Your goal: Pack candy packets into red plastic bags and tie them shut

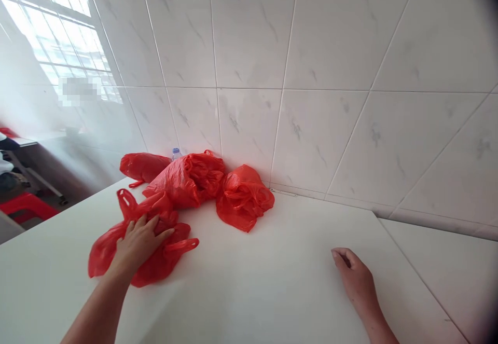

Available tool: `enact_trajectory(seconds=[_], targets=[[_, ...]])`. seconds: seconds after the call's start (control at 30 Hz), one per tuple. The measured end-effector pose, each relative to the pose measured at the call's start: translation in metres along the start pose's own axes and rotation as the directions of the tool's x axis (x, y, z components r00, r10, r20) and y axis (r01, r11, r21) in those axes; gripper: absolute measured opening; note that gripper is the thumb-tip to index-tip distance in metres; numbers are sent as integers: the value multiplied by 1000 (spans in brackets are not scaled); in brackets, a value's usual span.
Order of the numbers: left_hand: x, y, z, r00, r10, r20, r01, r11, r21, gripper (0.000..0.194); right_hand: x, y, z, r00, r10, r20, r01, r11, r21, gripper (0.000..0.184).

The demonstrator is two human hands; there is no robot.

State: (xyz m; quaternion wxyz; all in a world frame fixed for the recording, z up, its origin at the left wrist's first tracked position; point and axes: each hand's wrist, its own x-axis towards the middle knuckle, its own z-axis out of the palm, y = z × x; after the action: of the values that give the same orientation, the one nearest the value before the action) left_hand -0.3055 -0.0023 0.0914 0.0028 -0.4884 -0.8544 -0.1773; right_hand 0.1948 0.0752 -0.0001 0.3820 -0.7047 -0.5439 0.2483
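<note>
My left hand [140, 243] lies on top of a crumpled red plastic bag [157, 271] at the left of the table. Its fingers are spread and rest against the plastic, and the bag's loop handles stick out beyond them. What the bag contains, if anything, is hidden. My right hand [356, 279] is over the bare right part of the table, far from the bags. Its fingers are curled into a loose fist, and nothing shows in them.
Against the tiled wall [249, 121] sit a bunched red bag [245, 196], a larger red bag [190, 178] and a rolled red bundle [143, 165]. A bottle's blue cap [176, 150] peeks out behind them. The white table [272, 281] has a seam at right. A red stool [29, 205] stands left.
</note>
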Motion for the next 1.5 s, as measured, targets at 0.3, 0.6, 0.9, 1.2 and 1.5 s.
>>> enact_trajectory(seconds=[0.3,0.6,0.9,1.2,1.5], targets=[[2,89,28,830,468,-304,-509,858,-68,31,-3,-3,4,998,-15,63,19,998,-61,30],[21,184,95,798,569,-199,-597,793,-126,32,1,2,3,996,-83,21,84,996,-18,30],[-86,215,108,525,780,-341,-851,470,-235,23,-49,-45,44,943,-250,218,131,885,447,47],[-118,216,103,356,863,-359,-907,225,-356,31,-48,-48,57,916,-58,397,-224,748,625,12],[-30,224,131,793,608,45,-559,754,-345,51,-45,-47,20,660,-160,734,-535,586,609,9]])
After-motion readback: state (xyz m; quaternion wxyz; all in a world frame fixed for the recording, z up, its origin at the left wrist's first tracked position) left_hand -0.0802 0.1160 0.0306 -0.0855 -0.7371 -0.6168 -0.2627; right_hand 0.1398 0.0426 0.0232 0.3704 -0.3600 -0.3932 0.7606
